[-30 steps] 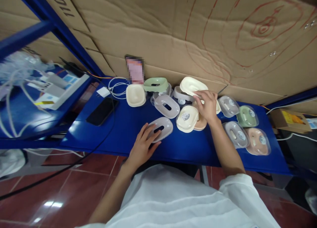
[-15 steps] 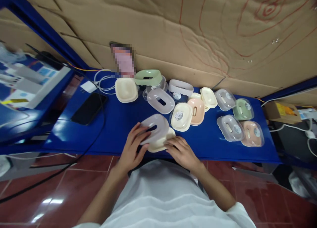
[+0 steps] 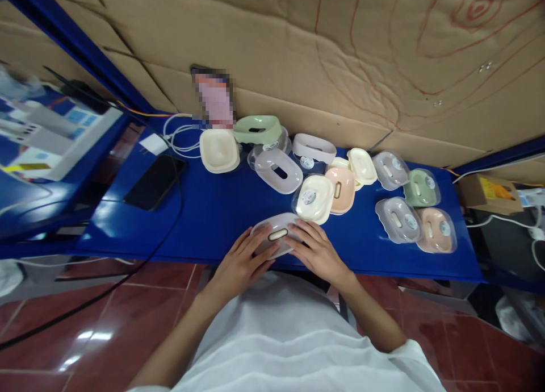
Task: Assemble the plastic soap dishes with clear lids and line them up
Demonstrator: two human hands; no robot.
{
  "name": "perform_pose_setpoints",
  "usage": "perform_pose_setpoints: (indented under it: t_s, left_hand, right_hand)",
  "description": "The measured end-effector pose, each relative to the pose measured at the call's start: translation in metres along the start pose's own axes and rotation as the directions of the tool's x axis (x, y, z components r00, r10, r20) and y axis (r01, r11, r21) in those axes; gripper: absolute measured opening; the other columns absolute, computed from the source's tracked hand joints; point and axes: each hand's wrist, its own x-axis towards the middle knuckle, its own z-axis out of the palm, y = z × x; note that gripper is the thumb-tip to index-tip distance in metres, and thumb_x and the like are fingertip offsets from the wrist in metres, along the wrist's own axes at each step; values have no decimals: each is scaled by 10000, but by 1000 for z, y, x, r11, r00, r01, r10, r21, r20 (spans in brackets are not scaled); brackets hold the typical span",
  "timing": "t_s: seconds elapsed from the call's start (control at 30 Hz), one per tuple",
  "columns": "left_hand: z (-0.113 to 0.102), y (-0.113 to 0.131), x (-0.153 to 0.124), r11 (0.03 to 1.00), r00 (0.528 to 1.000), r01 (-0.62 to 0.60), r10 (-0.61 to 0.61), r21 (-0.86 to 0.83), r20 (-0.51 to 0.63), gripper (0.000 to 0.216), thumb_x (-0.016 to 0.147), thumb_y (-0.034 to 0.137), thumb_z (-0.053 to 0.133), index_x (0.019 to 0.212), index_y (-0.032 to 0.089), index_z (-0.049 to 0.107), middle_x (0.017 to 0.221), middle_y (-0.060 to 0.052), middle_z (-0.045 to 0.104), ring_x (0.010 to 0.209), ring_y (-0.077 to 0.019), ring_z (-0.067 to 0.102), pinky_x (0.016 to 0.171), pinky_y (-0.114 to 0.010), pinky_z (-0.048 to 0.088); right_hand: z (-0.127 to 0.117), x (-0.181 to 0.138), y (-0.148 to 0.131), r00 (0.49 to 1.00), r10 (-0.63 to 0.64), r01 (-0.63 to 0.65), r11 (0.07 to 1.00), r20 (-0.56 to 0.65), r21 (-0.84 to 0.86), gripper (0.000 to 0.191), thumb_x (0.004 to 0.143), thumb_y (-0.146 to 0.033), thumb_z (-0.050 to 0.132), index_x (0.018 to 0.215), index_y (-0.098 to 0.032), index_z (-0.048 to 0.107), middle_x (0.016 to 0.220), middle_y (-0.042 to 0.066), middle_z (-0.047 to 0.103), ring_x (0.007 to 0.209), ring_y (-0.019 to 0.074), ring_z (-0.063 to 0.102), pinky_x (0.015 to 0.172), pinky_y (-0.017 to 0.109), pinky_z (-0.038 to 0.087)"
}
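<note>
A clear oval lid sits over a cream tray, forming one soap box (image 3: 279, 231) at the near edge of the blue shelf (image 3: 213, 210). My left hand (image 3: 242, 264) presses on its left side with fingers laid over the lid. My right hand (image 3: 319, 253) holds its right side, fingers curved on the rim. Just beyond stand a closed cream box (image 3: 313, 197) and a pink box (image 3: 342, 182).
More soap boxes and loose parts lie along the shelf: a cream tray (image 3: 219, 150), a green tray (image 3: 256, 129), a clear lid (image 3: 279, 170), closed boxes at the right (image 3: 395, 219). A black phone (image 3: 155, 182) and white cables lie left. Cardboard backs the shelf.
My right hand brought a cream tray from the back pile to the near edge. The clear lid in my left hand now sits squarely on it, with both hands pressing.
</note>
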Motion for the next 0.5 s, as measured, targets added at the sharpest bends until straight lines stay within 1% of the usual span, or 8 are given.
perform_pose_setpoints:
  t_s: [0.07, 0.1, 0.17, 0.23, 0.3, 0.37, 0.43, 0.5]
  left_hand:
    - [-2, -1, -1, 998, 999, 51, -51, -28, -2, 531, 977, 155, 722, 1482, 298, 639, 1740, -141, 382, 1573, -371, 451, 1228, -597, 481]
    - [-3, -1, -2, 995, 996, 87, -87, -41, -6, 524, 969, 152, 727, 1464, 307, 655, 1763, -131, 339, 1590, -394, 417, 1221, -621, 480]
    - [-5, -2, -1, 986, 988, 155, -156, -66, -17, 497, 960, 142, 725, 1427, 303, 677, 1780, -128, 291, 1606, -427, 371, 1207, -662, 477]
    - [-5, -3, 2, 976, 980, 193, -197, -99, -33, 467, 961, 136, 717, 1403, 285, 681, 1772, -137, 298, 1607, -430, 364, 1207, -680, 470]
    - [-4, -3, 7, 970, 975, 206, -215, -131, -57, 426, 961, 143, 725, 1369, 263, 687, 1751, -147, 330, 1601, -420, 379, 1218, -673, 466]
    - [-1, -3, 13, 966, 974, 203, -217, -161, -70, 371, 965, 163, 738, 1325, 241, 696, 1731, -159, 357, 1600, -412, 385, 1228, -651, 468]
    - [2, -3, 18, 963, 976, 192, -208, -188, -70, 324, 980, 190, 737, 1298, 232, 693, 1719, -166, 371, 1609, -403, 376, 1240, -632, 465]
    - [4, -5, 21, 955, 973, 207, -225, -213, -59, 390, 995, 230, 736, 1374, 245, 647, 1716, -171, 371, 1610, -386, 383, 1248, -609, 468]
  right_hand:
    - [-5, 1, 3, 1000, 0, -1, 999, -20, -34, 379, 1087, -335, 623, 1455, -255, 667, 1558, 92, 643, 1533, 245, 517, 1296, 475, 402]
    - [-8, 2, 6, 999, 23, -26, 998, -45, -63, 397, 1084, -346, 629, 1471, -264, 656, 1575, 103, 626, 1537, 253, 512, 1299, 491, 390]
    - [-14, 7, 15, 987, 113, -128, 982, -112, -137, 450, 1069, -366, 653, 1509, -279, 625, 1615, 130, 581, 1562, 304, 480, 1300, 565, 361]
    - [-19, 13, 29, 967, 188, -221, 957, -174, -189, 490, 1052, -385, 679, 1525, -276, 611, 1634, 149, 555, 1581, 361, 447, 1278, 626, 371]
    - [-22, 19, 43, 951, 200, -243, 954, -235, -173, 477, 1048, -366, 685, 1510, -265, 622, 1594, 150, 596, 1575, 365, 457, 1245, 599, 439]
    - [-24, 22, 52, 925, 187, -231, 968, -331, -99, 452, 1057, -306, 669, 1504, -257, 621, 1508, 140, 667, 1523, 318, 534, 1203, 518, 515]
    - [-25, 21, 53, 879, 185, -218, 976, -439, -25, 474, 1053, -264, 672, 1521, -255, 601, 1426, 131, 715, 1447, 283, 614, 1159, 463, 558]
    - [-23, 17, 44, 849, 165, -201, 980, -503, -17, 506, 1030, -259, 712, 1522, -262, 595, 1352, 115, 750, 1365, 273, 674, 1149, 455, 551]
